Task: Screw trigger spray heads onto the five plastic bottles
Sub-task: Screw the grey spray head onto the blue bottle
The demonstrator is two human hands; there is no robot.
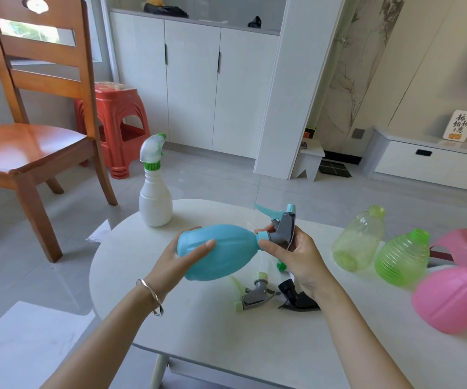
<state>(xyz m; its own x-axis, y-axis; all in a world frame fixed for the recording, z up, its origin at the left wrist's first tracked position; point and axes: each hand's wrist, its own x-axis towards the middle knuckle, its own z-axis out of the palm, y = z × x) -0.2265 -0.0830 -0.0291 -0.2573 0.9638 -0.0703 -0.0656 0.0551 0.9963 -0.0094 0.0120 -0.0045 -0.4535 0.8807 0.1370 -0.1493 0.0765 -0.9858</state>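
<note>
1. Loose spray heads lie nearest on the white table (198, 332): a grey head with pale-green collar (254, 293) and a black head (296, 299), the latter partly under the right wrist. Risk: a wrist sweep could knock one off the edge.
2. Left hand (181, 259) cradles the blue bottle (218, 251) tilted on its side above the table, fingers spread along the body. Smooth wall; grip may slip under torque.
3. Right hand (296, 248) pinches the blue collar (263, 236) of the grey-and-blue trigger head (285, 226) at the bottle neck. Seating not visible; judged mid-threading. A tilted start could cross-thread.
4. Right of the hands: yellow-green bottle (358, 240), ribbed green bottle (403, 256), pink bottle (454, 299), all uncapped, tilted, close together; a nudge might roll them.
5. Far-left edge: white bottle (155, 197) stands upright, head fitted.
</note>
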